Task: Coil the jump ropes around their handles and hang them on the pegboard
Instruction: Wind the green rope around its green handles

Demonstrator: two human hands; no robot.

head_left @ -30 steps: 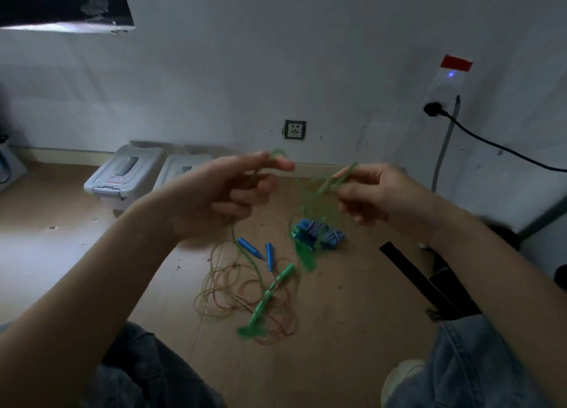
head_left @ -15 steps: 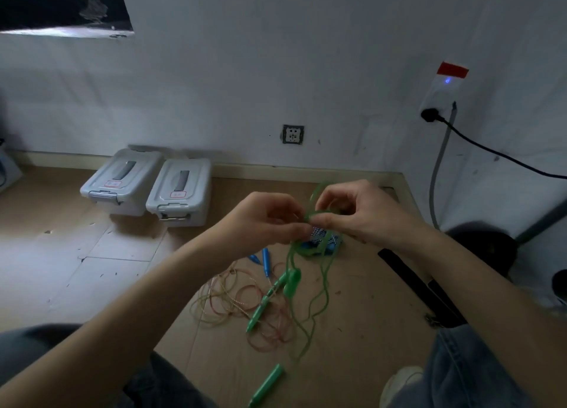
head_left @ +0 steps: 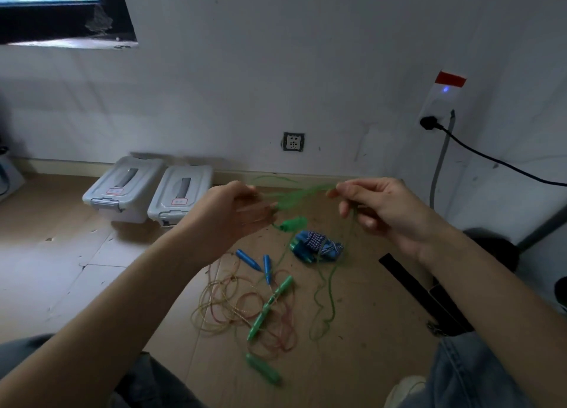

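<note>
Raised above the floor, my left hand [head_left: 236, 214] and my right hand [head_left: 377, 205] each pinch a stretch of green jump rope [head_left: 302, 189] that runs blurred between them. A green handle [head_left: 293, 223] dangles just below my left fingers. More green cord [head_left: 325, 297] hangs down from my right hand to the floor. On the floor lie other green handles [head_left: 270, 306] [head_left: 264, 369], a loose reddish-yellow rope [head_left: 233, 309] with two blue handles [head_left: 248, 260], and a coiled blue-and-white rope [head_left: 319, 245]. No pegboard is in view.
Two grey lidded plastic boxes [head_left: 181, 192] stand by the wall at the left. A black strap [head_left: 420, 291] lies on the floor at the right. A black cable [head_left: 491, 162] runs from a wall plug. My knees in jeans frame the bottom corners.
My hands, close together half a second ago, have moved apart and upward, drawing the green rope out between them. A green handle now hangs under my left hand.
</note>
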